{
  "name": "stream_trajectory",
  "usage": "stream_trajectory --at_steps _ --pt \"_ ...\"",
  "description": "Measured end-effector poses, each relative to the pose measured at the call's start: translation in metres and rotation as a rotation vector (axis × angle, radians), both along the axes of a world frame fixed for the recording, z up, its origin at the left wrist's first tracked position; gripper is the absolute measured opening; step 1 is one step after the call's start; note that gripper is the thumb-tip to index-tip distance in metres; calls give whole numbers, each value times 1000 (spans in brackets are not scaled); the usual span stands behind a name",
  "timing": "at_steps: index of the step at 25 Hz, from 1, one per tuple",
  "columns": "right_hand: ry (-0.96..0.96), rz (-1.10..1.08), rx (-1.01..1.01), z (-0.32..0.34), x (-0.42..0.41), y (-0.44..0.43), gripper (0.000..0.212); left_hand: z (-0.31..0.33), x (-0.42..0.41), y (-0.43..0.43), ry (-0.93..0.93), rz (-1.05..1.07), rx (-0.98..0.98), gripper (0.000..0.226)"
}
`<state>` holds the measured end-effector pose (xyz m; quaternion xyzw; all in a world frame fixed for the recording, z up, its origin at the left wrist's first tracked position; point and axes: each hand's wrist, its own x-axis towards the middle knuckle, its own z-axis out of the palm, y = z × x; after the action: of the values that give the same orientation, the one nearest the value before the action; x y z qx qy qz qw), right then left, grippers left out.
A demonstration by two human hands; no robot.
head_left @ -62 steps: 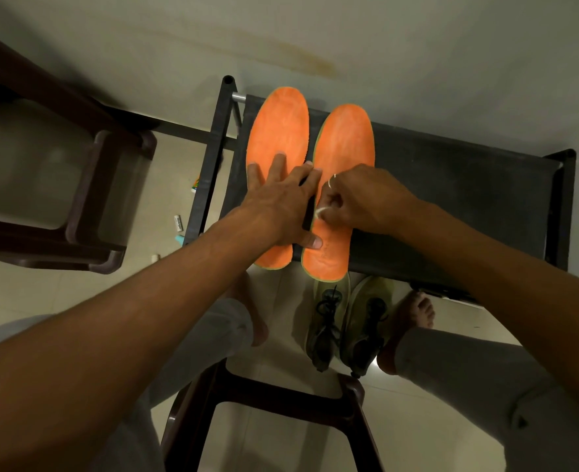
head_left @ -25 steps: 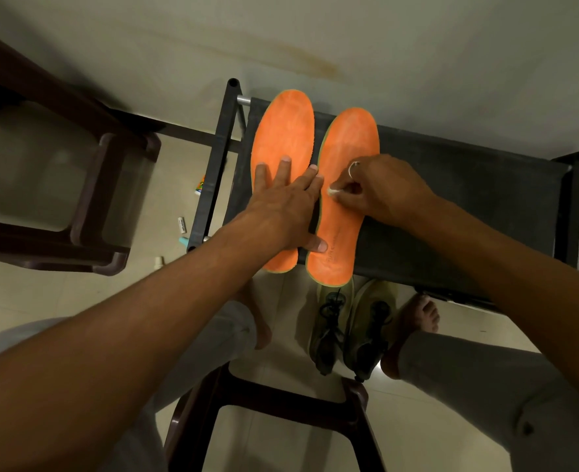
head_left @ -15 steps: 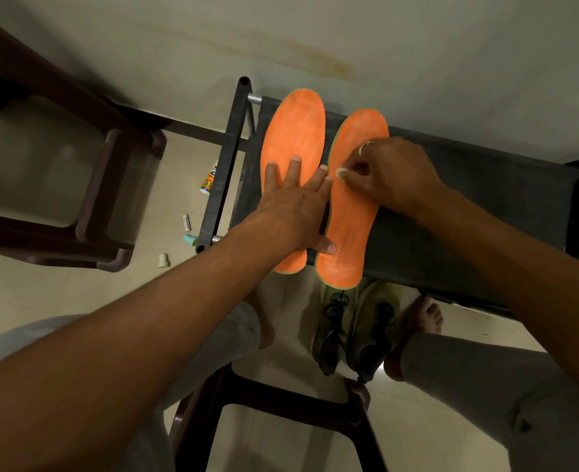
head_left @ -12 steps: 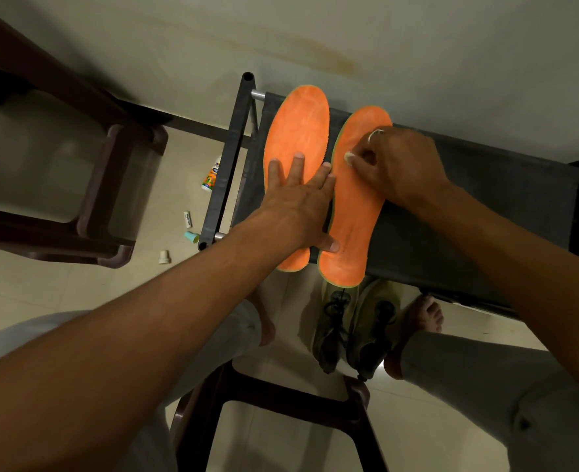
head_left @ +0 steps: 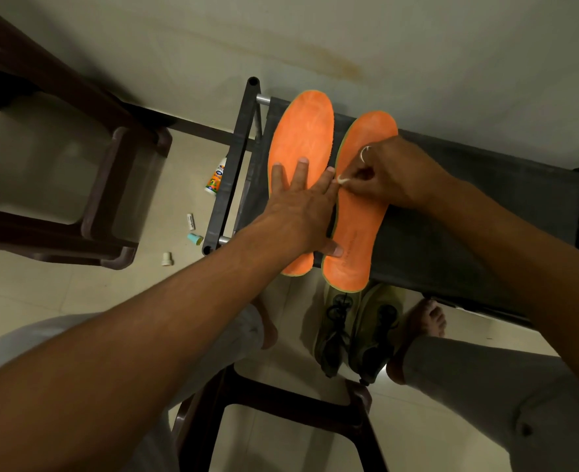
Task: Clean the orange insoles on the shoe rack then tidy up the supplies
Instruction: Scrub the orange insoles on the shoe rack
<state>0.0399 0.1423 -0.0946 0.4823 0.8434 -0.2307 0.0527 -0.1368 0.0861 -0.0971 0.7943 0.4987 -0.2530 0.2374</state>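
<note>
Two orange insoles lie side by side on the dark fabric top of the shoe rack (head_left: 451, 233). My left hand (head_left: 301, 206) lies flat with straight fingers on the left insole (head_left: 301, 131), its thumb touching the right insole (head_left: 356, 240). My right hand (head_left: 390, 175) has curled fingers that pinch a small white swab (head_left: 343, 180) against the right insole's left edge, close to my left fingertips. A ring shows on a right-hand finger.
On the floor left of the rack lie a white bottle (head_left: 216, 177), a small white tube (head_left: 191, 222), a teal cap (head_left: 194, 238) and a white cap (head_left: 167, 258). Dark brown stools stand at left (head_left: 111, 206) and bottom (head_left: 281, 403). Green shoes (head_left: 356, 332) sit under the rack between my feet.
My right hand slid the white swab up the right insole toward the toe, then back down to mid-length. My left hand stayed pressed on the left insole.
</note>
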Motion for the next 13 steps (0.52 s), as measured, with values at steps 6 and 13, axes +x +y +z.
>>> stream_trajectory --at_steps 6,13 --pt "-33 -130 286 -5 3 11 27 1 0 1 -2 11 -11 122" --pt "-41 -158 368 -4 6 13 31 2 0 0 -7 8 -3 123"
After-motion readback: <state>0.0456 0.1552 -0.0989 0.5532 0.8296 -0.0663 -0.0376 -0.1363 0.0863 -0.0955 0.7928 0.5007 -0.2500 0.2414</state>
